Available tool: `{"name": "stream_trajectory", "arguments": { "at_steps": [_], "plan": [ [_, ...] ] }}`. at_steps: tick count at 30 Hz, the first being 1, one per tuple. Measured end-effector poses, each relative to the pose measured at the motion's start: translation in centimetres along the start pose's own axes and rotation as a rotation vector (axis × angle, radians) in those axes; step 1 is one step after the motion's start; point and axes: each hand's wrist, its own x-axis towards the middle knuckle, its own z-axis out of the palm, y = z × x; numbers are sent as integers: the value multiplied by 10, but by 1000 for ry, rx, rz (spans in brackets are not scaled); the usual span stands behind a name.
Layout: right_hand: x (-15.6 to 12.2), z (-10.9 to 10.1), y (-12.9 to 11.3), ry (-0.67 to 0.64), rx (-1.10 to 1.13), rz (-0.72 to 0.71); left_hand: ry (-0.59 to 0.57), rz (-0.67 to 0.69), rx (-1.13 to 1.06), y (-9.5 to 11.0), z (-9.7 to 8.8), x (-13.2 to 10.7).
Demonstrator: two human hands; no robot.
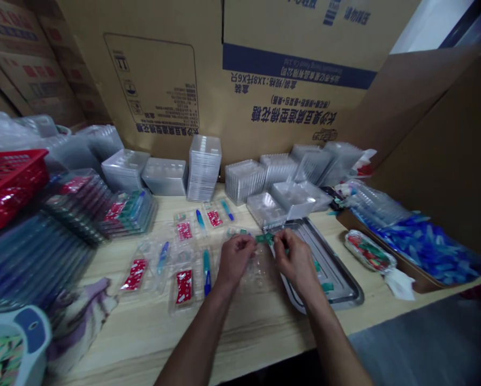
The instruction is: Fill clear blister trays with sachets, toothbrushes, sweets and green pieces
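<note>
My left hand (pixel 234 258) and my right hand (pixel 292 257) meet over a clear plastic blister tray (pixel 257 268) on the wooden table. Both are closed in a pinch on a small green piece (pixel 264 238) held between them. The right hand hovers over the left edge of a metal tray (pixel 337 279) that carries a few more green pieces (pixel 327 287). Left of my hands lie several filled blister packs (pixel 184 284) with red cards and blue pens.
Stacks of empty clear trays (pixel 203 166) line the back against cardboard boxes (pixel 240 69). A red basket (pixel 7 182) and piled filled packs (pixel 123 212) sit left. A box of blue pens (pixel 425 244) and a small foil dish (pixel 369 251) are right.
</note>
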Motion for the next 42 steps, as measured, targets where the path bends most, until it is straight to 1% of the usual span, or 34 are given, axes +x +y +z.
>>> {"name": "stream_trajectory", "arguments": {
  "at_steps": [1, 3, 5, 8, 10, 13, 15, 17, 20, 22, 24, 27, 31, 33, 35, 38, 40, 42],
  "plan": [
    [1, -2, 0, 9, 0, -11, 3, -5, -25, 1, 0, 0],
    [1, -1, -1, 30, -17, -25, -32, 0, -42, 4, 2, -2],
    [-1, 3, -3, 36, -42, -28, -67, 53, 4, 6, 4, -3],
    [-6, 13, -8, 16, -50, -26, -77, 130, 62, 6, 5, -4],
    [-8, 18, -9, 2, -38, -15, -96, 139, 38, 5, 4, -3],
    [-7, 19, -9, -14, -34, 2, -140, 157, 23, 5, 2, -2],
    [-6, 18, -7, -12, -45, 7, -136, 207, 74, 5, 2, -3],
    [-6, 18, -6, -4, -53, -7, -85, 285, 181, 6, 3, -4],
    [-10, 23, -8, 26, -48, -64, 65, 389, 365, 3, 4, -5],
    [-13, 27, -12, 49, -54, -98, 156, 418, 414, 1, 3, -5],
    [-15, 30, -15, 56, -65, -118, 190, 432, 393, -1, 1, -3],
    [-13, 28, -14, -3, 9, -105, 155, 458, 311, 0, -3, -1],
    [-4, 15, -3, -106, 162, 53, 105, 502, 254, 4, -3, -2],
    [0, 10, 1, -139, 200, 87, 91, 543, 269, 5, -1, -3],
    [1, 9, 2, -166, 233, 76, 79, 583, 295, 3, 1, -4],
    [0, 12, 1, -162, 243, 48, 74, 608, 315, 1, 3, -5],
    [-1, 14, 1, -159, 248, 33, 65, 600, 297, 2, 4, -6],
    [0, 12, 3, -162, 258, 29, 33, 557, 241, 5, 3, -6]
  ]
}}
